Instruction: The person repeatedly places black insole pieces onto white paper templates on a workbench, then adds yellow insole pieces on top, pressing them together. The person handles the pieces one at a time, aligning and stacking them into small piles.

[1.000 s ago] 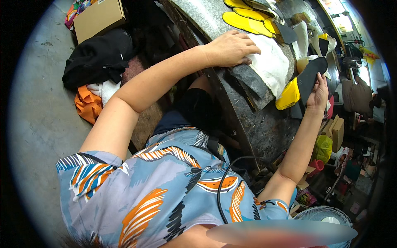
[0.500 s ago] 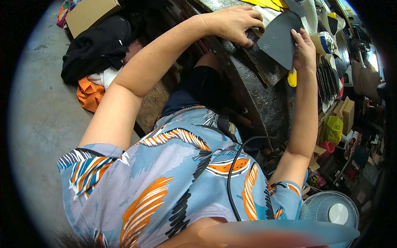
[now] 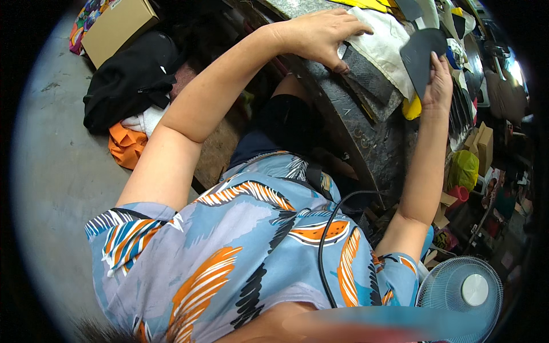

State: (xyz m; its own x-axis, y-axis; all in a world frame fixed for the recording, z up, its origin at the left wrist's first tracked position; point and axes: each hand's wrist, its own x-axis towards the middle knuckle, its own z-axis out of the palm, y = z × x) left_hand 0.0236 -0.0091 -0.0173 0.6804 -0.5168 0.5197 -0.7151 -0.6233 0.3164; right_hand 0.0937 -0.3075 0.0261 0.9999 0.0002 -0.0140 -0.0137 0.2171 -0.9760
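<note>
Left hand: the left hand lies palm down and spread on the dark sheet at the near edge of the tabletop, fingers reaching onto the white cloth; it presses flat and grips nothing.
Right hand: the right hand is closed on the lower edge of a dark sole-shaped piece, thumb on one face and fingers behind, holding it upright above the tabletop.
Where the piece is: lifted clear of the surface, just right of the white cloth and above a yellow piece that peeks out under the wrist.
Around it: more yellow cut pieces lie at the far edge of the tabletop, and a row of dark soles stands to the right of the held one.
Step in hand: by my reading, the piece is being held up and looked over while the other hand steadies the stack of sheets.
Next move calls for: probably a steady left palm so the sheets do not slide, and a firm pinch on the thin piece, which looks flexible and may bend.
Off the tabletop: a cardboard box, a black bag and an orange cloth lie on the floor to the left; a pale blue fan stands at lower right.
</note>
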